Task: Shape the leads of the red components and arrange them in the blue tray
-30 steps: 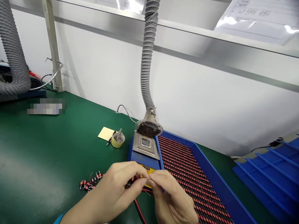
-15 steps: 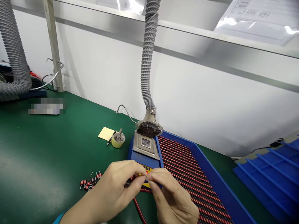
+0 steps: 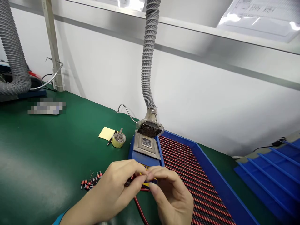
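Note:
My left hand is closed in a pinch, thumb against forefinger. A small red-and-black part shows within its curled fingers, mostly hidden by them. Close by on the right, my right hand has its thumb apart from its forefinger, and its forefinger's tip touches the left fingertips. Nothing shows in the gap between that thumb and forefinger. Both hands are in front of a blue solder pot with a metal top plate. Left of my left wrist lies a small pile of red-and-black wire-wound parts.
A blue tray with many rows of red-and-black parts stands right of the pot. A fume hose hangs over it. Left are a yellow tub, a pen and yellow notes. A dark red cable runs below my hands.
My right thumb has parted from its forefinger, and the right hand has shifted slightly left. My left hand keeps its pinch in nearly the same place.

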The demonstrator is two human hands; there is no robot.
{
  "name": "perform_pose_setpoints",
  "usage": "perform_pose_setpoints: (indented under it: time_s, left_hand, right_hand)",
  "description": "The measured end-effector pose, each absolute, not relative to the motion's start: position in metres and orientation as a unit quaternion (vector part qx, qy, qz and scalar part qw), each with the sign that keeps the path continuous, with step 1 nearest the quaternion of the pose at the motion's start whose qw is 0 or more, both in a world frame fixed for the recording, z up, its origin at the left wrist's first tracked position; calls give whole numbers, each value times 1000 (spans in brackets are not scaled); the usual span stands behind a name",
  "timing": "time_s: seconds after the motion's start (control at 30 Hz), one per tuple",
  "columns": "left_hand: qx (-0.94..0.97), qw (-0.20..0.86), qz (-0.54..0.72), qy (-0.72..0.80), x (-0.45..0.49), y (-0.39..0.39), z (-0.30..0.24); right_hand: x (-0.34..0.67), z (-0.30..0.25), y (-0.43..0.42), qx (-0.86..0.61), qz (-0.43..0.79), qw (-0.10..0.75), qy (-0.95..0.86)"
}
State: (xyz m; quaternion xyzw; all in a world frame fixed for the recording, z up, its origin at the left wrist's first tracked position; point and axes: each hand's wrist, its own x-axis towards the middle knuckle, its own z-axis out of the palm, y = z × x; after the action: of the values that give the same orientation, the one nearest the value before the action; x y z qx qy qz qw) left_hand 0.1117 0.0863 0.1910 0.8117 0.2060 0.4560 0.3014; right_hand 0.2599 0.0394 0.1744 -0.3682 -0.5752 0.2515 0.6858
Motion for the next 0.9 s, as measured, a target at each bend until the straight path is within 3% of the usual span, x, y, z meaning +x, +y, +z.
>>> perform_pose_setpoints:
  time_s: [0.1, 0.2, 0.27, 0.33, 0.43, 0.6, 0.67, 0.73, 0.83, 0.9]
  left_hand:
    - [806, 308, 461, 205, 112, 86, 192]
    - [830, 214, 484, 176, 116, 88, 191]
    - [849, 140, 483, 158, 119, 88, 189]
    - [860, 104, 476, 152, 120, 89, 187]
    - [844, 156, 486, 164, 119, 87, 186]
    - [797, 352, 441, 215, 115, 84, 188]
    - [797, 361, 432, 219, 115, 84, 188]
    - [817, 301, 447, 203, 117, 84, 187]
    - [848, 166, 475, 168, 120, 86, 185]
    - [845, 151, 485, 165, 120, 86, 185]
  right_hand:
    - [256, 174, 38, -388, 119, 672, -619]
    - [253, 172, 37, -424, 43, 660, -619]
    - [251, 172, 37, -463, 126, 657, -581]
    - [252, 173, 37, -456, 294, 652, -530]
    - [254, 176, 39, -379, 409, 660, -504]
    - [258, 173, 38, -417, 138, 686, -580]
    - [258, 171, 36, -422, 53, 661, -618]
    - [258, 170, 36, -437, 37, 638, -633]
    - [258, 170, 36, -449, 244, 639, -574]
    - [259, 172, 38, -391, 412, 642, -515]
